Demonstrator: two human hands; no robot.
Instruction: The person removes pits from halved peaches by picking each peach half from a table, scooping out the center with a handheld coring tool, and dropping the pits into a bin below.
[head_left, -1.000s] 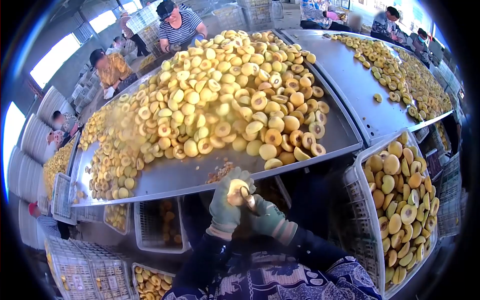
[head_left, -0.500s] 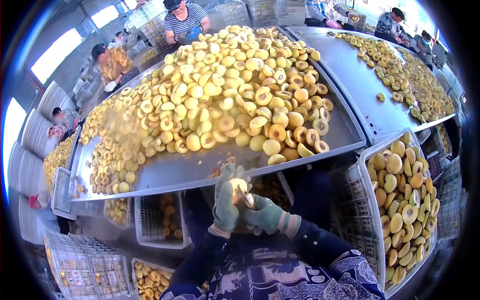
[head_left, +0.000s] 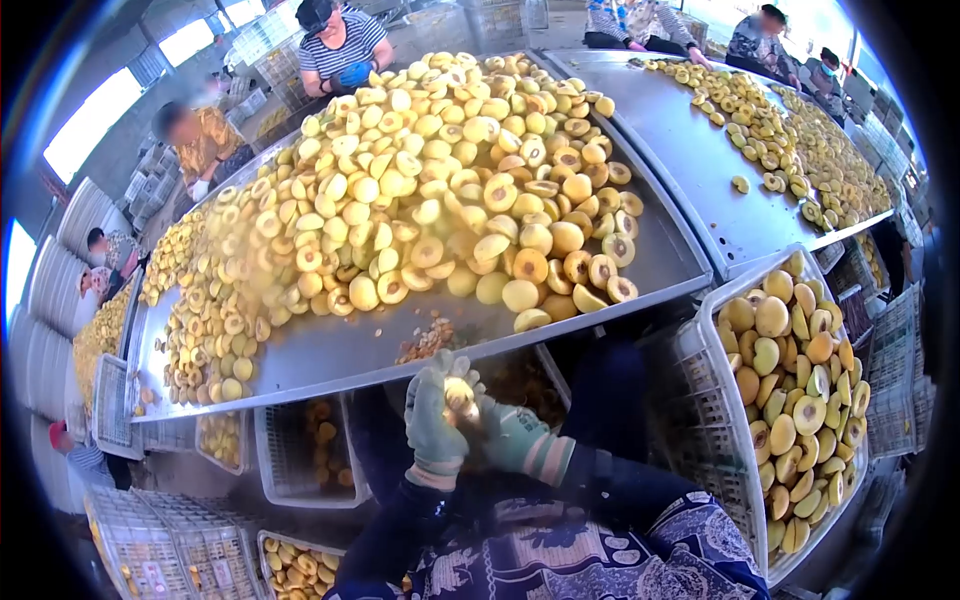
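In my gloved left hand is a yellow peach half, held upright with the fingers wrapped round it. My gloved right hand is closed beside the fruit, its fingers almost touching it. The slim hand tool in that fist is mostly hidden and blurred. Both hands are just off the near edge of a metal table, which carries a large heap of peach halves. Small brown pits and scraps lie on the table just beyond my left fingertips.
To my right stands a white crate full of peach halves. Below the table edge is another crate, with a few halves inside. A second metal table holds more fruit. Several co-workers, one in a striped shirt, sit around the tables.
The view has shifted slightly. The slim tool showed against the peach half before; now it is mostly covered. My right hand has turned in closer to the fruit.
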